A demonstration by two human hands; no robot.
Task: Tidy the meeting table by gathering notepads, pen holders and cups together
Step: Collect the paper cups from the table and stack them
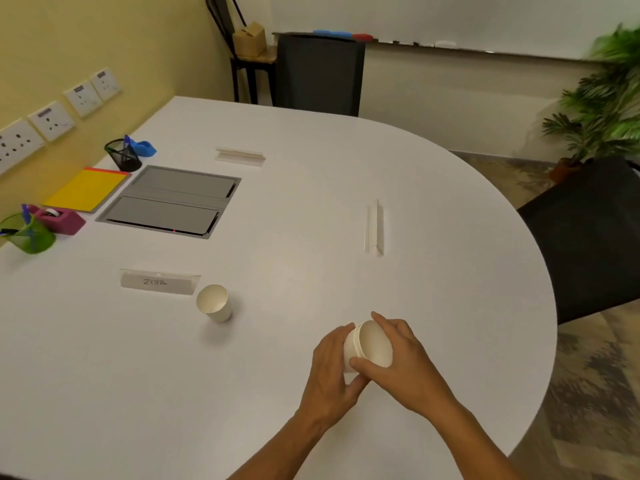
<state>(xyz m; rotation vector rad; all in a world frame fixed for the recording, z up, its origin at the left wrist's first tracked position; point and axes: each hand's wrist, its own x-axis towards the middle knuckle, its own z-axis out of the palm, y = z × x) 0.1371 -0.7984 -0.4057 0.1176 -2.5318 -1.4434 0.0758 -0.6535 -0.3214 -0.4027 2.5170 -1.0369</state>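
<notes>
near the right edge of the white table (311, 202): two nested paper cups (369, 344) clasped between left hand (332, 368) and right hand (398, 362), fingers curled round them, long axis tipped, mouths toward the far right. to the left, third cup (213, 303) upright beside a name card (157, 282). far left: yellow notepad (86, 188), black pen holder (123, 155), green pen holder (29, 233).

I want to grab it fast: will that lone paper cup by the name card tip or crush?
The paper cup looks empty and thin-walled, so probably light and easily crushed. Its narrow base suggests a sideways push could tip it.
</notes>
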